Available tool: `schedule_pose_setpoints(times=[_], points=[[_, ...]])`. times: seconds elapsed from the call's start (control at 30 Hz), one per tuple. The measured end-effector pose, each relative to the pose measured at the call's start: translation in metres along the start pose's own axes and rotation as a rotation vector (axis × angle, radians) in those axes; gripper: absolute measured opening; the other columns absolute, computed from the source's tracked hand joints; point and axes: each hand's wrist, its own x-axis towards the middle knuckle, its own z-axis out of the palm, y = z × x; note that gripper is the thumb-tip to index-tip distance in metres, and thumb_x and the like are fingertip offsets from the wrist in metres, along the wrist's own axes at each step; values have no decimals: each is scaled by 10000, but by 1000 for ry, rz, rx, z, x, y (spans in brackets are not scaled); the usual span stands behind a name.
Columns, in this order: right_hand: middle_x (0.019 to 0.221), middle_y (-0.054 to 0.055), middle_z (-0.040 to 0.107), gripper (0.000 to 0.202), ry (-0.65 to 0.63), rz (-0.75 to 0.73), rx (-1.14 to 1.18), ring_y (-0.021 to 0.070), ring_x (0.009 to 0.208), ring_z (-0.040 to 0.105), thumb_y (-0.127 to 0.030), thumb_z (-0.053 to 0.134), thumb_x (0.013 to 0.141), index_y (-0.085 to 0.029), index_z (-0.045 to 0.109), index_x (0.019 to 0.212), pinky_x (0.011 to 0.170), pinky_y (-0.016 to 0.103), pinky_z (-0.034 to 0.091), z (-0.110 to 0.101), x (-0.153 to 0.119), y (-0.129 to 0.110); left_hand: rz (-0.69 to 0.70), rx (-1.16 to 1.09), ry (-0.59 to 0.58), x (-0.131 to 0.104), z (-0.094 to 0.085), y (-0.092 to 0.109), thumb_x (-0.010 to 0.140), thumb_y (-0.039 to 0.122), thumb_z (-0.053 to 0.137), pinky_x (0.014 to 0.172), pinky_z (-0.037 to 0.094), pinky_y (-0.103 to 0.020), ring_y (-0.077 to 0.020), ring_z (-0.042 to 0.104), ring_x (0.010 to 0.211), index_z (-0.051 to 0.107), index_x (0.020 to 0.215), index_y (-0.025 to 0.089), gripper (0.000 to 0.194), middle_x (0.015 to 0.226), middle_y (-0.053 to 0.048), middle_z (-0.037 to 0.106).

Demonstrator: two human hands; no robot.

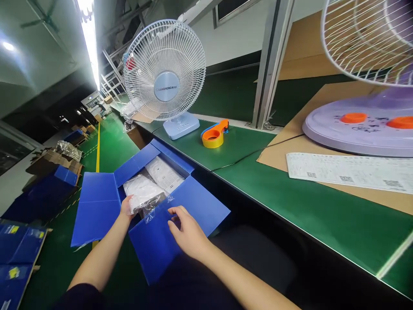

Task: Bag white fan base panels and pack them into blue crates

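Grip: left hand (pixel 127 207) held the bag (pixel 142 190), right hand (pixel 190 232) curled loosely, empty; box (pixel 151 243) looked loaded to me, flaps (pixel 97 209) not yet folded.

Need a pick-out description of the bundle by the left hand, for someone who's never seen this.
Start at the open blue box beside the green workbench. Inside, at the fingers of the left hand, lies a white bundle. Its crinkled clear plastic wrap sets it apart from the flatter, printed white piece beside it.
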Motion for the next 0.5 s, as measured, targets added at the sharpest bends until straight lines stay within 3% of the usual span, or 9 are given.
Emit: schedule_pose_setpoints(times=[0.13, 0.23, 0.4, 0.5], points=[[1492, 165, 565, 485, -71, -231, -287, 358, 1448, 502, -198, 602, 996, -169, 568, 1478, 1243, 573, 460, -2, -4, 16, -37, 29, -10, 21, -8, 8, 822, 178, 641, 912, 655, -441, -359, 803, 929, 597, 1366, -1, 575, 943, -202, 796], [1562, 189, 519, 570, -136, -240, -422, 407, 1545, 388, -173, 607, 985, -129, 528, 1548, 1311, 629, 358, -2, -6, 31, -91, 69, -11, 31, -13, 8, 796, 200, 699, 960, 634, -487, -402, 782, 1026, 598, 1349, 11, 593, 1028, -224, 791], [1582, 197, 504, 647, -196, -118, -370, 338, 1427, 550, -212, 547, 1040, -132, 375, 1659, 1224, 531, 500, -10, -14, 47, -171, 136, 10, 49, -18, -7, 746, 140, 709, 1043, 593, -540, -431, 750, 1140, 545, 1412, 13, 697, 1138, -240, 779], [1593, 201, 499, 647, -227, -27, -356, 342, 1435, 554, -240, 495, 1068, -124, 335, 1685, 1210, 540, 510, -18, -22, 55, -200, 174, 24, 60, -20, -24, 735, 103, 700, 1093, 565, -535, -427, 743, 1171, 531, 1430, 0, 723, 1171, -249, 772]])
